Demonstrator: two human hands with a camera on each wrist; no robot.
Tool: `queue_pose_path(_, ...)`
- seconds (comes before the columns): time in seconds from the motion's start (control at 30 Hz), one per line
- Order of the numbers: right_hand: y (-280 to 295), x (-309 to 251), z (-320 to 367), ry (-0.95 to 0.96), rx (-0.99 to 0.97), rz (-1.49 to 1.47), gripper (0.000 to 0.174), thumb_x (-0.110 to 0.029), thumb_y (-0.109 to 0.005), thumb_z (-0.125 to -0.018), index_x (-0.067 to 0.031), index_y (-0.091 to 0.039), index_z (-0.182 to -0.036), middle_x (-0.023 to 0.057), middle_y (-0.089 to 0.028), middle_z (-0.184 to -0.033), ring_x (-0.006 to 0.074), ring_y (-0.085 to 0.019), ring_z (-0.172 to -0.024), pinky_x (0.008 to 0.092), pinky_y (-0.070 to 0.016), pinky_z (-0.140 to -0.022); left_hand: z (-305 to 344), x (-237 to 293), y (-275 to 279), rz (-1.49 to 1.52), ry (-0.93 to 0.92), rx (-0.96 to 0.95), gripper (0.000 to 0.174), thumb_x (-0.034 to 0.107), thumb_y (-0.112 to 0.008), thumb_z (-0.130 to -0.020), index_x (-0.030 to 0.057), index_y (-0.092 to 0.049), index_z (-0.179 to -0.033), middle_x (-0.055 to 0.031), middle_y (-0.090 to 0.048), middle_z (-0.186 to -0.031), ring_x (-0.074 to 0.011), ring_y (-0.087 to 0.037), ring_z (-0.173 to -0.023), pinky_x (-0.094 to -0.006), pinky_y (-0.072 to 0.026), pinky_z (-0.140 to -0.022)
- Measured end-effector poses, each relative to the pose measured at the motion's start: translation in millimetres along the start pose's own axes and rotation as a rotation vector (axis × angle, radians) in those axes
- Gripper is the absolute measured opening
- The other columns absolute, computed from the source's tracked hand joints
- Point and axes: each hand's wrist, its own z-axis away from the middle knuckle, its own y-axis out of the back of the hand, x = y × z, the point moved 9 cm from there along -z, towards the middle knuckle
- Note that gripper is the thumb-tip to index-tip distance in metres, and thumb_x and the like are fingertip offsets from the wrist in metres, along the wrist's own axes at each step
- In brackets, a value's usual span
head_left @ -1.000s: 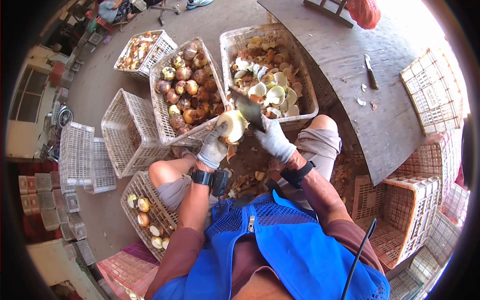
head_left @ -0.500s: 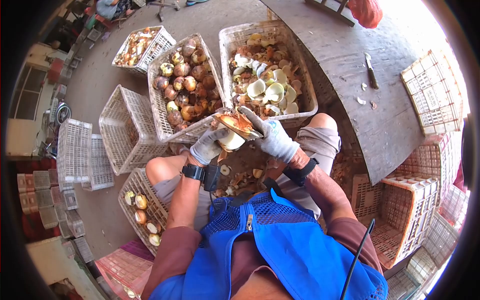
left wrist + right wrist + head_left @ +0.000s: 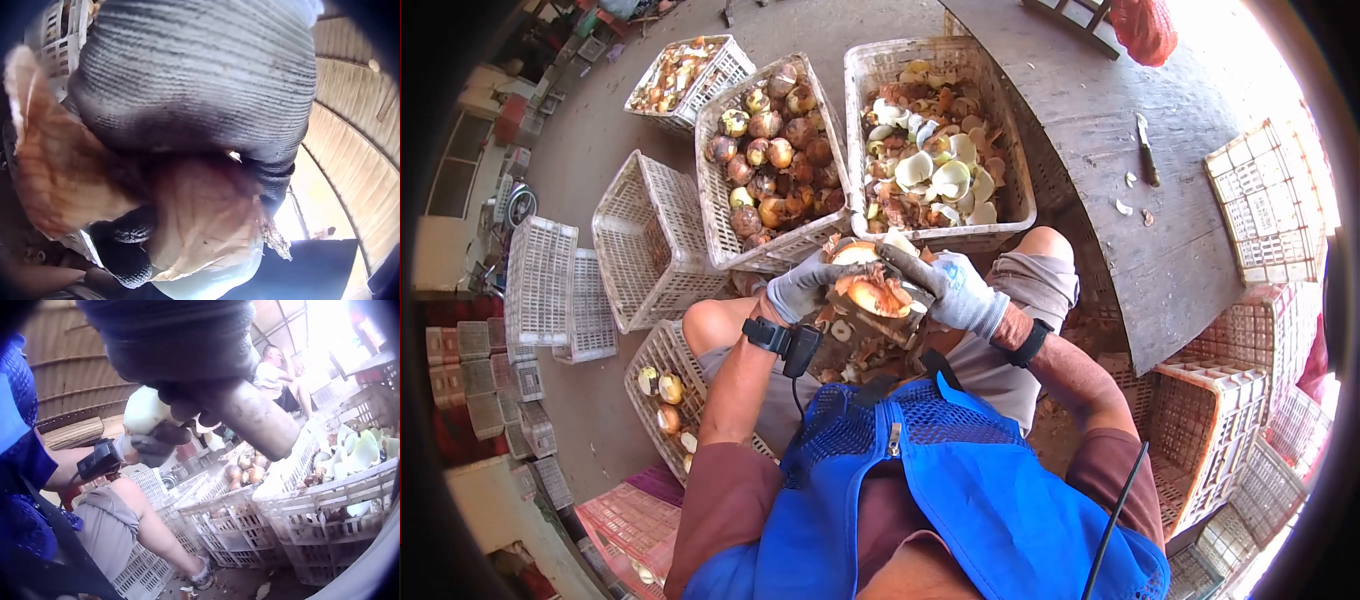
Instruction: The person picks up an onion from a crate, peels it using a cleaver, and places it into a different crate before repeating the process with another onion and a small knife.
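Note:
My gloved left hand [image 3: 798,288] grips a partly peeled onion [image 3: 855,255], in front of the crates. Its pale flesh shows beside brown papery skin [image 3: 880,297] hanging over the front. In the left wrist view the gloved fingers wrap the onion [image 3: 212,284], and a loose flap of skin [image 3: 62,144] sticks out sideways. My gloved right hand [image 3: 965,293] is close against the onion's right side. Its fingers curl round the thick pale handle of a knife [image 3: 256,419] in the right wrist view; skin and fingers mostly hide the blade from above.
Ahead stand a crate [image 3: 785,252] of unpeeled onions and a crate [image 3: 950,232] of peels. A low crate [image 3: 640,410] with several peeled onions sits at my left knee. On the board table [image 3: 1090,130] at right lies another knife [image 3: 1147,150]. Stacked crates [image 3: 1210,420] flank my right.
The knife's broad dark blade, plain a second ago above the onion, has swung down toward me. Brown skin has come loose over the onion's front. Both hands have shifted slightly.

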Motion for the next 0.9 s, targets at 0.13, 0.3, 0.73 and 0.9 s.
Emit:
queue_pose_path(0.13, -2, 5, -6, -0.057, 0.059, -0.086, 0.058, -0.015, -0.057, -0.082, -0.0154, -0.042, -0.138, 0.0177, -0.064, -0.085, 0.0343, -0.064, -0.074, 0.0431, -0.052, -0.067, -1, -3, 8, 0.063, 0.092, 0.095, 0.072, 0.028, -0.079, -0.072, 0.001, -0.046, -0.13, -0.0108, -0.059, -0.12, -0.0202, -0.059, -0.109, -0.0338, -0.0479, -0.095)
queue_pose_path(0.3, -19, 23, -7, -0.235, -0.112, -0.251, 0.052, -0.015, -0.056, -0.083, -0.0105, -0.044, -0.134, 0.019, -0.066, -0.094, 0.0368, -0.064, -0.087, 0.0418, -0.0524, -0.074, 3, -6, 19, 0.085, 0.152, 0.138, 0.066, 0.017, -0.077, -0.071, -0.0013, -0.048, -0.128, -0.0122, -0.061, -0.117, -0.0214, -0.061, -0.105, -0.0342, -0.0493, -0.093)
queue_pose_path(0.73, 6, 44, 3, -0.355, 0.712, -0.42, 0.027, -0.004, -0.061, -0.079, -0.003, -0.06, -0.106, 0.021, -0.063, -0.076, 0.0378, -0.064, -0.072, 0.0388, -0.0495, -0.062, 0, 28, 26, 0.057, -0.324, 0.216, 0.092, 0.053, -0.067, -0.08, 0.0122, -0.02, -0.148, -0.0146, -0.052, -0.129, -0.0265, -0.055, -0.11, -0.0393, -0.047, -0.088)
queue_pose_path(0.9, -4, 19, 4, -0.23, 0.913, -0.182, 0.04, -0.011, -0.065, -0.081, -0.0046, -0.056, -0.12, 0.0161, -0.065, -0.077, 0.0308, -0.066, -0.067, 0.0352, -0.0511, -0.061, -29, 17, 23, -0.031, -0.625, 0.436, 0.07, 0.038, -0.066, -0.085, 0.0064, -0.033, -0.138, -0.0123, -0.053, -0.125, -0.0242, -0.056, -0.109, -0.0399, -0.0467, -0.094)
